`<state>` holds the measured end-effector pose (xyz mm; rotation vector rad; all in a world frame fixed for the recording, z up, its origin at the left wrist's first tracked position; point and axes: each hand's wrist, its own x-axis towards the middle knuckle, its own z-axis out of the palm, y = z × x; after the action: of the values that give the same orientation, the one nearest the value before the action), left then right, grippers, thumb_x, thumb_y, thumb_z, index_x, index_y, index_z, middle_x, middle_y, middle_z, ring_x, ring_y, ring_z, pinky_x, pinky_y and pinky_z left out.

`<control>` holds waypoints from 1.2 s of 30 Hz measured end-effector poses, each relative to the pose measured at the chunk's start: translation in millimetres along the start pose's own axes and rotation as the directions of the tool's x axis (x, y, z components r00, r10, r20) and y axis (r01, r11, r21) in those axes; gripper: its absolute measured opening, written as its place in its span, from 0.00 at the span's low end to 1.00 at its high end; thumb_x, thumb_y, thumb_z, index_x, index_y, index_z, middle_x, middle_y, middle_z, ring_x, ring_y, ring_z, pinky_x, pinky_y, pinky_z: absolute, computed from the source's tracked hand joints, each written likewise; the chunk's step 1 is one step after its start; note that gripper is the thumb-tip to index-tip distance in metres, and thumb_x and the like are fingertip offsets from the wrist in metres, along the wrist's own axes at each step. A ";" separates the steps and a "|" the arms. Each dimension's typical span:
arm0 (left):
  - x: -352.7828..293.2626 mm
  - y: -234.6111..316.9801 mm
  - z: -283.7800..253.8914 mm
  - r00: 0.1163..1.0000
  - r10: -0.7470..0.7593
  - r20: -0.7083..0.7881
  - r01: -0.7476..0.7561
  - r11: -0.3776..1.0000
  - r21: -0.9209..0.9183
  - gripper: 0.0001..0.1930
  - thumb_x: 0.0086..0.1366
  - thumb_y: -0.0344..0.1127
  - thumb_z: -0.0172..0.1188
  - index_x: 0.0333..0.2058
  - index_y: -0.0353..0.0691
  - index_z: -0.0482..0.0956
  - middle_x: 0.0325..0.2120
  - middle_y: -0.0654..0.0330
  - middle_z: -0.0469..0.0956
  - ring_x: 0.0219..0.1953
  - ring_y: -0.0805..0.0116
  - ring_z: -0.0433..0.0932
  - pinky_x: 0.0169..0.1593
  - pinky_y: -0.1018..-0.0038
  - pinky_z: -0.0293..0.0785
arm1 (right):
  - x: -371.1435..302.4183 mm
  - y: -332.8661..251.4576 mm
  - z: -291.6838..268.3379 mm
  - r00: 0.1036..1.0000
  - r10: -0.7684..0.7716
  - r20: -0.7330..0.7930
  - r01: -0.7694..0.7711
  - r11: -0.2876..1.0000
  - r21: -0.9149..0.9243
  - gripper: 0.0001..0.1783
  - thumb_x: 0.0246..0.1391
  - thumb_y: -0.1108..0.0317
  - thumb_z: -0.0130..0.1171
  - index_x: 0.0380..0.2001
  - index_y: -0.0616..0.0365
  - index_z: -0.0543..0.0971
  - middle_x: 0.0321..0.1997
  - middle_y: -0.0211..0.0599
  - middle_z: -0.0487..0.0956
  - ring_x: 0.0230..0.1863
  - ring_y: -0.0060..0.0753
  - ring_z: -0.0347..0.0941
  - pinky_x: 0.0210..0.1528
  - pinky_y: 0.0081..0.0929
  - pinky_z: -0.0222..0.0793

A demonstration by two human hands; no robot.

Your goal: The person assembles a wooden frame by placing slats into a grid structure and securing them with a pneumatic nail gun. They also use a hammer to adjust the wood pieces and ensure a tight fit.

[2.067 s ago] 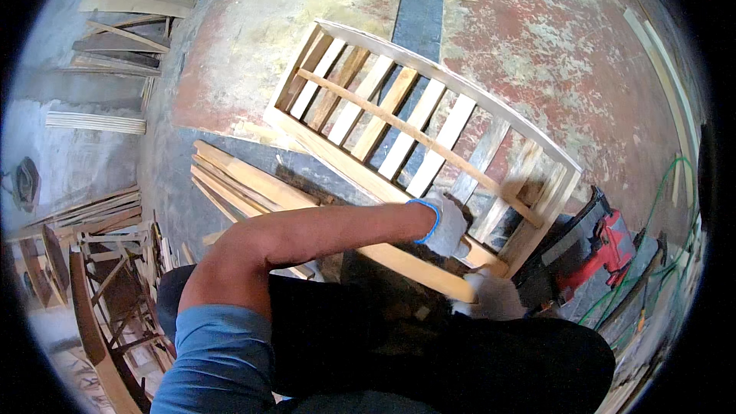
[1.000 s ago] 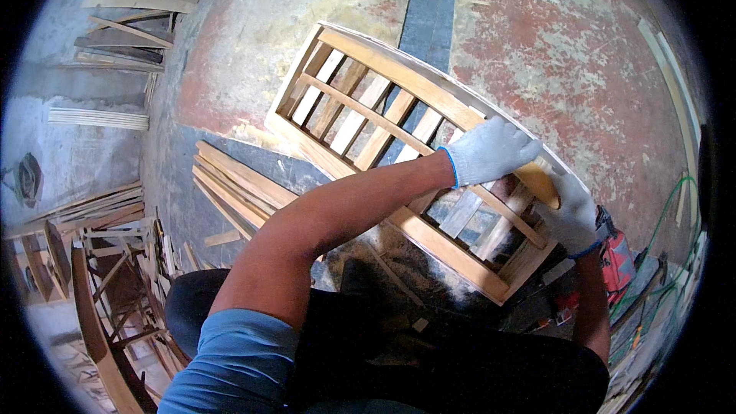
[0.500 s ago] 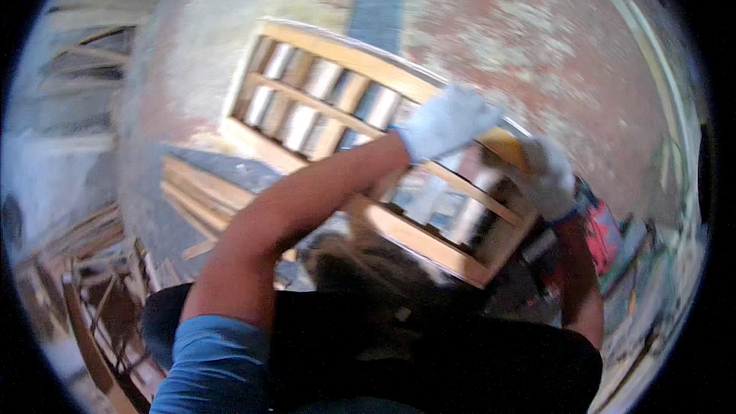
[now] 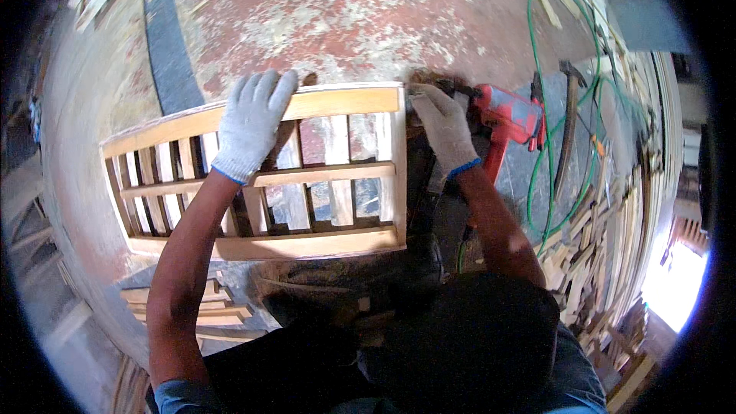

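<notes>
A pale wooden slatted frame (image 4: 337, 248) with a middle rail and upright slats lies across the floor in front of me. My left hand (image 4: 254, 124), in a white knitted glove, lies on its far rail, fingers stretched out over the edge. Beside the frame's far right corner is my right hand (image 4: 446, 126), gloved the same way. Its fingers are drawn together at the corner; what they hold, if anything, I cannot make out. A red nail gun (image 4: 507, 116) rests just right of that hand.
A green hose (image 4: 538, 23) loops over the floor at the right, around a hammer (image 4: 569, 107). Loose wood offcuts (image 4: 586, 280) are heaped at the lower right. Several short wooden strips (image 4: 192, 310) lie near the frame's lower left. Long boards line the right side.
The frame has turned to lie nearly straight across, as my view also shifted. My hands have moved apart, the left onto the far rail, the right to the corner. The nail gun shows more fully.
</notes>
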<state>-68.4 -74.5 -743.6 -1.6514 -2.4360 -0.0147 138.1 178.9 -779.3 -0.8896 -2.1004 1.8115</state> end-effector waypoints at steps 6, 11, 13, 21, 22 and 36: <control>-1.0 -3.9 10.7 0.990 0.020 0.136 -0.010 0.997 -0.076 0.37 0.59 0.29 0.61 0.69 0.42 0.62 0.59 0.50 0.73 0.61 0.49 0.72 0.67 0.55 0.66 | -11.0 6.2 -7.1 0.990 0.141 -0.015 -0.139 0.984 0.113 0.16 0.69 0.61 0.57 0.49 0.61 0.83 0.33 0.24 0.79 0.32 0.16 0.71 0.35 0.19 0.69; -7.9 -9.1 13.2 0.978 0.001 0.209 0.015 0.997 -0.073 0.37 0.60 0.26 0.60 0.69 0.41 0.61 0.57 0.50 0.75 0.59 0.48 0.73 0.65 0.54 0.68 | -36.1 4.4 -30.4 0.977 -0.003 -0.212 -0.035 0.984 -0.177 0.13 0.65 0.64 0.60 0.44 0.61 0.83 0.43 0.44 0.86 0.47 0.40 0.83 0.52 0.32 0.76; -6.8 -10.5 14.0 0.980 0.005 0.197 0.009 0.997 -0.074 0.37 0.59 0.28 0.61 0.69 0.41 0.62 0.54 0.50 0.76 0.57 0.49 0.74 0.63 0.55 0.69 | -45.6 0.6 -40.9 0.976 0.063 -0.207 -0.111 0.967 -0.230 0.12 0.65 0.64 0.60 0.44 0.61 0.83 0.44 0.47 0.85 0.48 0.44 0.83 0.52 0.34 0.76; 2.6 -10.7 12.5 0.979 0.073 0.192 -0.073 0.997 -0.009 0.42 0.55 0.39 0.72 0.67 0.40 0.63 0.48 0.50 0.76 0.52 0.49 0.75 0.59 0.55 0.70 | -65.0 -13.1 17.7 0.996 -0.067 0.052 0.084 0.854 -0.514 0.24 0.59 0.50 0.65 0.50 0.56 0.78 0.43 0.52 0.82 0.47 0.58 0.79 0.50 0.49 0.76; 5.0 -9.3 7.4 0.978 0.042 0.206 -0.038 0.999 -0.023 0.39 0.56 0.38 0.71 0.65 0.40 0.64 0.46 0.51 0.76 0.51 0.50 0.76 0.57 0.56 0.70 | -62.6 -5.4 14.5 0.995 -0.096 0.042 0.103 0.829 -0.550 0.24 0.59 0.51 0.65 0.49 0.57 0.78 0.42 0.52 0.81 0.47 0.58 0.79 0.50 0.50 0.76; -3.4 -9.1 16.1 0.976 0.003 0.216 -0.006 1.000 0.015 0.33 0.61 0.28 0.56 0.66 0.38 0.64 0.47 0.53 0.77 0.50 0.54 0.76 0.56 0.58 0.71 | -85.3 99.2 -239.9 0.788 -0.270 -0.553 -0.488 0.271 -0.829 0.22 0.56 0.53 0.66 0.44 0.59 0.77 0.47 0.54 0.78 0.49 0.61 0.77 0.52 0.54 0.72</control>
<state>-78.1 -79.0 -759.0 -1.7343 -2.5804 0.1942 363.8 330.7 -805.4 -1.6106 -2.4953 -0.1927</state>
